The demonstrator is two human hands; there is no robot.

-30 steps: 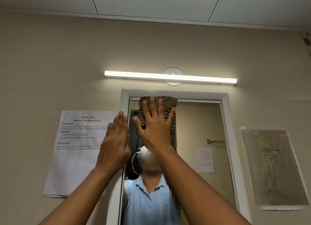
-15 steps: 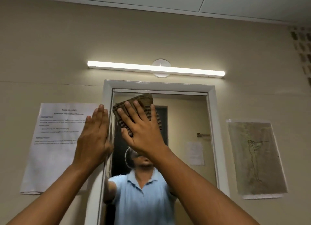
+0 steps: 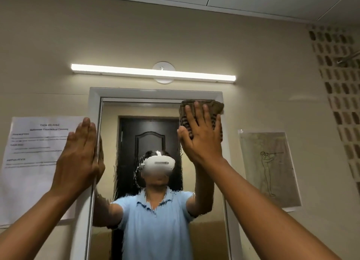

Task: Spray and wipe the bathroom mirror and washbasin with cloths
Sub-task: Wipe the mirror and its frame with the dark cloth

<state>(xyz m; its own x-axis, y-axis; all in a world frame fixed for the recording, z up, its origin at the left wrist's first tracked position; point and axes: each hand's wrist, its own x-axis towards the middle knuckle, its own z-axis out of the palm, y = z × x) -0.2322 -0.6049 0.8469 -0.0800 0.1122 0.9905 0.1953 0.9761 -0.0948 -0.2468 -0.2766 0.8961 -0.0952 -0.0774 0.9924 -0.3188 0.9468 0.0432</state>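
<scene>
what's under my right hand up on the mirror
A folded brown striped cloth, pressed flat by your right hand against the mirror top right corner. The glass under the cloth is covered.

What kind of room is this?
Probably a bathroom: a framed wall mirror under a strip light, and a right hand pressing a cloth to the glass.

Lit tube light (image 3: 153, 73); printed notice (image 3: 33, 162), text blurred; sketch (image 3: 269, 169).

Small bathroom, white-framed wall mirror (image 3: 155, 111) at 12 o'clock, strip light (image 3: 153, 73) above, perforated vent blocks (image 3: 339, 80) at 2 o'clock
</scene>
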